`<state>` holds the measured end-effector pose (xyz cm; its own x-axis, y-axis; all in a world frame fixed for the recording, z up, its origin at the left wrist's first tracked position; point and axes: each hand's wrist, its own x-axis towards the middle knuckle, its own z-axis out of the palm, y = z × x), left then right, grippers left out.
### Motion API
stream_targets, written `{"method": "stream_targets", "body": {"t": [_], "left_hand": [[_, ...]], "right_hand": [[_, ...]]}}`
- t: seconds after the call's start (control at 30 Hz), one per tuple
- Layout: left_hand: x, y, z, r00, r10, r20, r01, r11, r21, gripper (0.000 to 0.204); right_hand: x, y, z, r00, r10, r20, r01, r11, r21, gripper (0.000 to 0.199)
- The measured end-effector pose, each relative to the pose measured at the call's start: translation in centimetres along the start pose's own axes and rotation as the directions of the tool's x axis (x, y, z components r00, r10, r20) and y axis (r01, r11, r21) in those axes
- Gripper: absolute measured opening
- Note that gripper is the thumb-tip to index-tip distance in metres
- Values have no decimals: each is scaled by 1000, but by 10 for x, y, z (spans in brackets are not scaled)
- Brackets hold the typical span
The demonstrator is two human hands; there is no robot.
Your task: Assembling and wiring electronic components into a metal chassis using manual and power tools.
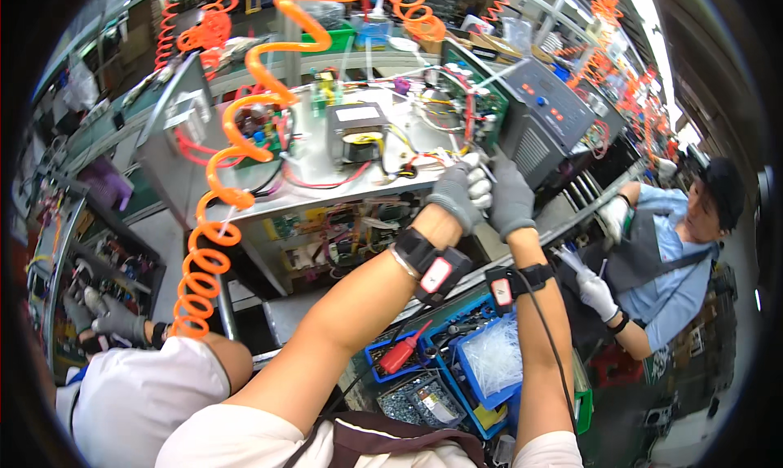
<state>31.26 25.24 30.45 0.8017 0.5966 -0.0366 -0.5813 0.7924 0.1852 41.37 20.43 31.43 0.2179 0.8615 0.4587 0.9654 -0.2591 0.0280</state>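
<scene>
My left hand, in a grey glove with pale fingertips, is curled closed at the front right corner of an open metal chassis. My right hand, also gloved in grey, is close beside it, fingers drawn together next to the dark front panel. What either hand grips is too small to make out. Thin wires run up to the fingers. On the chassis sit a black transformer with yellow tape and a bundle of coloured wires. A green circuit board stands upright behind the panel.
Orange coiled air hoses hang down at the left. Below my arms are blue bins with a red bottle, clear cable ties and screws. Co-workers are close by: one at the right, another at the lower left.
</scene>
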Motion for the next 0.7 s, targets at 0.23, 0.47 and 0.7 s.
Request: {"method": "stream_targets", "body": {"t": [0.23,0.47,0.7], "left_hand": [[-21,-15,11,992,69,-102,-55,990,131,13],[-119,-15,-19,884,403,-237,-359,910,207,10],[-204,46,-52,458,794,-400,-780,574,247,12]], "right_hand": [[-27,11,-3,995,93,26,-97,942,323,38],[-53,-15,-39,896,36,442,-443,122,888,46],[-58,-117,-86,792,-491,-364,585,781,219,67]]}}
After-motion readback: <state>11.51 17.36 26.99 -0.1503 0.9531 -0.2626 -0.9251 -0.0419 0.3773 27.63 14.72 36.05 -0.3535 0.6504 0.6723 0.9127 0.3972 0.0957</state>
